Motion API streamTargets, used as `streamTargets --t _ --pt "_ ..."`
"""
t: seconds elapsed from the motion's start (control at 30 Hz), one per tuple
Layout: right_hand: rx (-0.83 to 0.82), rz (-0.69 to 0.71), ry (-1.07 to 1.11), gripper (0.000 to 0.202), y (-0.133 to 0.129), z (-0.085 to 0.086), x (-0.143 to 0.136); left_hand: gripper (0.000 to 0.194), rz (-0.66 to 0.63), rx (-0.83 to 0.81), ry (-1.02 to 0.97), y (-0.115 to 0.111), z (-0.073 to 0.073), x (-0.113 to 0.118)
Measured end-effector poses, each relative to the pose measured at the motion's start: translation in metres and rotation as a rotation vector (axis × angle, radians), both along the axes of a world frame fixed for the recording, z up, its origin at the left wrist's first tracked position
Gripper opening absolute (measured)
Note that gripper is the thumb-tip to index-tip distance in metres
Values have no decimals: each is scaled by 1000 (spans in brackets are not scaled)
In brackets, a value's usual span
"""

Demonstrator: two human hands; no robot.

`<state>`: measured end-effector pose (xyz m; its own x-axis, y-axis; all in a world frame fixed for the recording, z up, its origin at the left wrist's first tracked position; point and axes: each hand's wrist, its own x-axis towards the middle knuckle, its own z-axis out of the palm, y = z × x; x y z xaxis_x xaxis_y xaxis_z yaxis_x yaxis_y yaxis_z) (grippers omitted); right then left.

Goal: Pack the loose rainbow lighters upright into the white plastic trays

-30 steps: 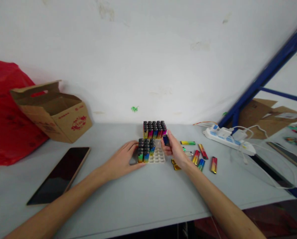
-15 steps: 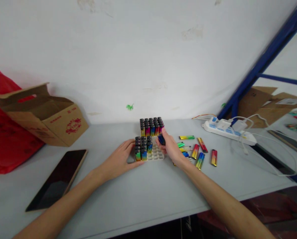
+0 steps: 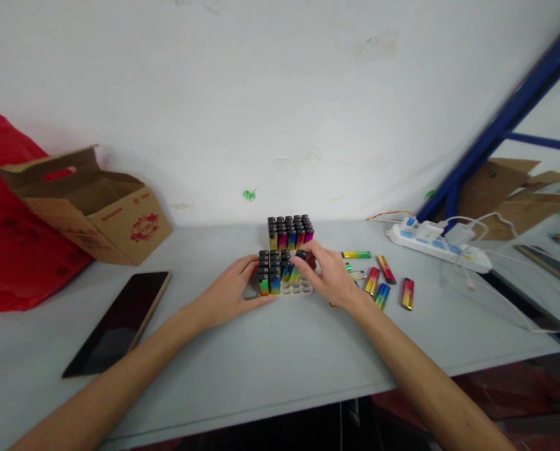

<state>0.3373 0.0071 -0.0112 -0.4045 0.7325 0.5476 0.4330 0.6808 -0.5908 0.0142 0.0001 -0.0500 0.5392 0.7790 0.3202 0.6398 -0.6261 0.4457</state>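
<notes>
The left hand (image 3: 230,289) lies flat on the grey table (image 3: 270,357), fingers loosely spread and pressed against the 9 o'clock side of a white slotted tray (image 3: 297,287); it grips nothing, only steadies the tray. Upright lighters (image 3: 274,273) with black caps fill the tray's left columns, while the slots at its near right corner are bare. The right hand (image 3: 331,277) reaches in from 3 o'clock, fingertips pinched on one dark-capped lighter (image 3: 299,257) held at the tray's far right part, just beside the seated ones; whether it sits in a slot cannot be told. At 12 o'clock from the tray stands a second full block of lighters (image 3: 289,232), close behind it. Loose lighters (image 3: 387,282) in red, gold, green and blue lie flat at 3 o'clock, partly behind the right wrist. Further toward 2 o'clock rests a white power strip (image 3: 437,249) with plugs and cables. At 8 o'clock lies a dark phone (image 3: 120,321), and at 10 o'clock an open cardboard box (image 3: 92,207) stands before a red bag (image 3: 12,250)
</notes>
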Motion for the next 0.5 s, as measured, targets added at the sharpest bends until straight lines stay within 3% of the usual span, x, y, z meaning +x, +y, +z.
streamTargets --t 0.23,0.5 --pt "-250 80 -116 43 0 5 -1 82 11 -33 -7 -2 1 1" --pt "-302 189 -117 52 1 19 1 79 14 -13 -27 -1 -1 0"
